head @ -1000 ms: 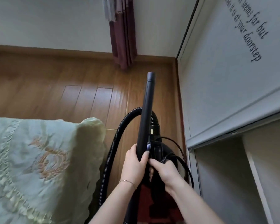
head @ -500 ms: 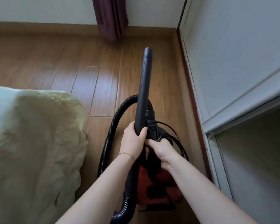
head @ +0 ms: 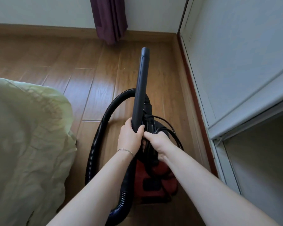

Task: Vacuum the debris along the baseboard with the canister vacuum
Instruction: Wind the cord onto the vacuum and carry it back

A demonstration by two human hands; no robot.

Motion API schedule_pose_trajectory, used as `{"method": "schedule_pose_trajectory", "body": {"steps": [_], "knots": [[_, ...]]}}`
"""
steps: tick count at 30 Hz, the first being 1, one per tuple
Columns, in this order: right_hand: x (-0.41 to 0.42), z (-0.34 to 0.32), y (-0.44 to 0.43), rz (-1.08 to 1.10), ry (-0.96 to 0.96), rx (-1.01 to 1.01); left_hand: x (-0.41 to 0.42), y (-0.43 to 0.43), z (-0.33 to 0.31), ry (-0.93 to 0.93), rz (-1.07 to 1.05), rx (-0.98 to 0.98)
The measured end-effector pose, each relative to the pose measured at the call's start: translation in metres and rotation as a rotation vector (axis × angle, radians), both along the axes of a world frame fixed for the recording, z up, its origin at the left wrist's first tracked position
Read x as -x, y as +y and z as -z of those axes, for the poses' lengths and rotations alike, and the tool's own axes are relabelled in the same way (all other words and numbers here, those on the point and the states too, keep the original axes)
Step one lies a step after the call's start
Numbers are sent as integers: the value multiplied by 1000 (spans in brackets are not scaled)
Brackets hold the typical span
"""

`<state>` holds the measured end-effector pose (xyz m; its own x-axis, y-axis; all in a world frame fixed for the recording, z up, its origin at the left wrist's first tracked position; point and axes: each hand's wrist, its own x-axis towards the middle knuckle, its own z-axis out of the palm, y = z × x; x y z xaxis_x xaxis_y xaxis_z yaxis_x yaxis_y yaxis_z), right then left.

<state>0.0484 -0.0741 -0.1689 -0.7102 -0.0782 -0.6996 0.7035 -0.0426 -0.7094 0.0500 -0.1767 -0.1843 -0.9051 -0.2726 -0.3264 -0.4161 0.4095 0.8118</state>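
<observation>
Left hand [head: 129,139] wraps the lower end of the wand [head: 141,88], fingers curled right round it. Right hand [head: 157,142] is closed on a black part at the top of the canister [head: 153,181], probably its carry handle; the grip itself is hidden. Cannot tell whether the canister sits on the floor [head: 72,62] or hangs lifted.

Head view, position: wand points forward and up, tip well clear of the floor. The baseboard [head: 188,75] runs along the right, close beside the canister. No debris can be made out.

Head view, risks:
- The cord [head: 171,128] loops loose by the right hand. It could snag or drop underfoot once the canister moves.
- The hose [head: 96,141] bows out toward the bed cover [head: 28,136]. A pull may drag the fabric.
- The curtain [head: 109,18] hem hangs low ahead, and suction there would likely draw it in.
- The wand tip is hard, so a careless swing could mark the baseboard or the cabinet panel [head: 235,54].

Head view, materials:
- Wand: smooth matte black tube, rigid.
- Hose: ribbed, flexible, black.
- Canister: red plastic body with black parts.
- Floor: glossy wood planks.
- Bed cover: pale green, crumpled, soft.
</observation>
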Motion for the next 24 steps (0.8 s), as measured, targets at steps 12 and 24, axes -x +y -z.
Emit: {"method": "schedule_pose_trajectory", "body": {"steps": [12, 24], "knots": [[1, 14, 4, -99, 61, 31, 4, 3, 11, -94, -130, -21], [3, -12, 37, -464, 49, -289, 1, -4, 12, 43, -211, -144]]}}
